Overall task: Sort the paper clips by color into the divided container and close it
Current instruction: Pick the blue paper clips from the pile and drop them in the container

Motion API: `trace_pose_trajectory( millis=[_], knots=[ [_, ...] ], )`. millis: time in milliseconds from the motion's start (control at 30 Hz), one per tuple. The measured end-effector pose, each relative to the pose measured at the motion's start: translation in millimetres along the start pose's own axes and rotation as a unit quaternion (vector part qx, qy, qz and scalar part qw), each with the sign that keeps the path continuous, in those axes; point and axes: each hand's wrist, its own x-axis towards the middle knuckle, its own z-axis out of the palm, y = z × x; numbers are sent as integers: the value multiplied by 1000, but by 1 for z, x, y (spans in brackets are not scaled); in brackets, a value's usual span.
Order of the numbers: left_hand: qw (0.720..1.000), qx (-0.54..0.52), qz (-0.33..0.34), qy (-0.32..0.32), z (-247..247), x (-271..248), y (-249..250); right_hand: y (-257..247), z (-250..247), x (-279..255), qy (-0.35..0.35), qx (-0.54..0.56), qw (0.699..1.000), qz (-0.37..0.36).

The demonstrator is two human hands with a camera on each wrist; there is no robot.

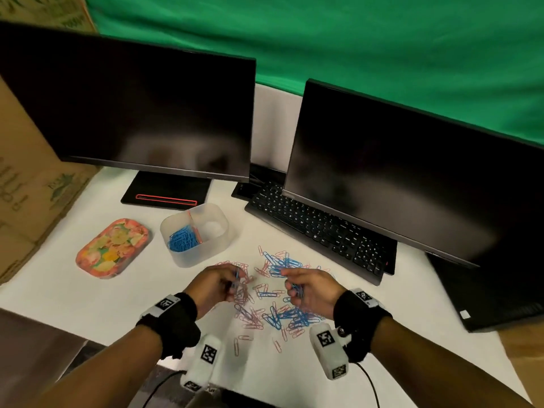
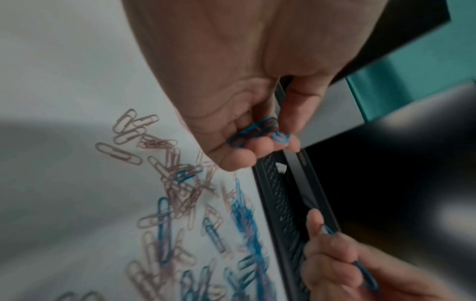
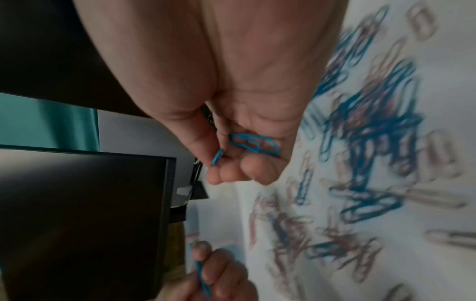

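A loose heap of blue and pink paper clips lies on the white table in front of me. My left hand hovers over its left side and holds blue paper clips in curled fingers. On the right, my right hand grips more blue clips, a further one pinched at the thumb. The translucent divided container stands open behind the heap. Its left compartment holds blue clips; the right one looks empty.
A floral lid lies left of the container. A black keyboard and two dark monitors stand behind. A cardboard box borders the left side. Table edge runs near my forearms.
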Motion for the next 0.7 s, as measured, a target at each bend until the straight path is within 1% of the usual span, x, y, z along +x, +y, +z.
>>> trace_pose_trajectory(
  millis=[100,233,300,400,500,567,633,700],
  knots=[
    [995,-95,1,15,-4,-7,18,-19,32,16,-28,5,999,36],
    [988,-147,20,44,-18,-11,37,-44,78,43,-32,-22,997,64],
    [983,-160,38,75,-28,-7,49,-57,104,60,-29,-59,996,65],
    [974,-174,46,141,-44,-1,70,-76,147,82,-44,-121,990,58],
    [964,-189,45,184,-59,3,89,-88,185,93,-46,-155,986,44],
    [956,-201,43,211,-69,7,97,-92,204,101,-30,-174,984,32],
    [952,-195,29,236,-76,12,102,-92,216,108,3,-178,984,10],
    [952,-173,19,252,-76,17,106,-93,219,114,5,-186,983,1]
  ],
)
